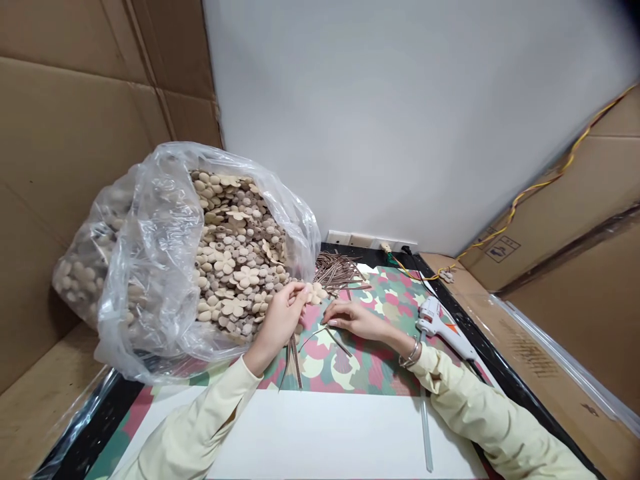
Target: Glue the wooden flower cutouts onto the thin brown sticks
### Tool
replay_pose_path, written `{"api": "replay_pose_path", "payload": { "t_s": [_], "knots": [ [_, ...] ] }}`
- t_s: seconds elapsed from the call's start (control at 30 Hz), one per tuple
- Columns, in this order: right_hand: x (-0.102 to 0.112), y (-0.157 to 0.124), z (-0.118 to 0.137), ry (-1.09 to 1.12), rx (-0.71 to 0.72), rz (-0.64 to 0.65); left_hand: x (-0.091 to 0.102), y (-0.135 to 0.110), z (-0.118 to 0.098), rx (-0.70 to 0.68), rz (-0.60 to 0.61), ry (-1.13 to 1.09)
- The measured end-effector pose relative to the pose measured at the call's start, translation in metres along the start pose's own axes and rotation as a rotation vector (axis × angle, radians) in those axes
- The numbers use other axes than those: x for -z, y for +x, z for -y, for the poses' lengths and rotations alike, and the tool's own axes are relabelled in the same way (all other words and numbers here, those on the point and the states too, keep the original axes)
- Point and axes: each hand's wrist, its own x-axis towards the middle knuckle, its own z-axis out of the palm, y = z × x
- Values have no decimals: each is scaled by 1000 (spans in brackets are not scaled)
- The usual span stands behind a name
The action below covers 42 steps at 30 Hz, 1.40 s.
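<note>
My left hand is closed around a pale wooden flower piece and a few thin brown sticks that hang down from the fist. It sits just in front of a big clear plastic bag full of wooden flower pieces and beads. My right hand lies low on the patterned mat, fingers pinched on the end of a thin stick that rests on the mat. A pile of brown sticks lies beyond both hands.
A white glue gun lies on the mat to the right, its cord running to a wall socket strip. A clear glue stick rests on a white sheet near me. Cardboard walls stand on both sides.
</note>
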Motion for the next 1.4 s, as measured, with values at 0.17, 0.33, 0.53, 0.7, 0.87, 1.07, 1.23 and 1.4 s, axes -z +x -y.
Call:
{"api": "replay_pose_path", "payload": {
  "t_s": [0.17, 0.33, 0.53, 0.7, 0.87, 1.07, 1.23, 1.4],
  "knots": [
    [-4, -1, 0, -25, 1, -25, -2, 0, -1, 14, -4, 2],
    [-11, 0, 1, -50, 1, -63, -2, 0, 0, 32, -13, -25],
    [-1, -9, 14, -54, -39, -121, 0, 1, 2, 21, 91, -144],
    [12, -25, 35, -32, -139, -154, -9, -4, 7, 93, 241, -310],
    [6, -31, 45, 275, -205, -195, -20, -11, 16, 204, 357, -459],
    [0, -35, 42, 604, -282, -245, -26, -16, 14, 188, 349, -347],
    [1, -42, 32, 655, -375, -220, -28, -16, 13, 146, 286, -201],
    [1, -45, 27, 634, -373, -191, -30, -17, 12, 128, 264, -173]
  ]
}}
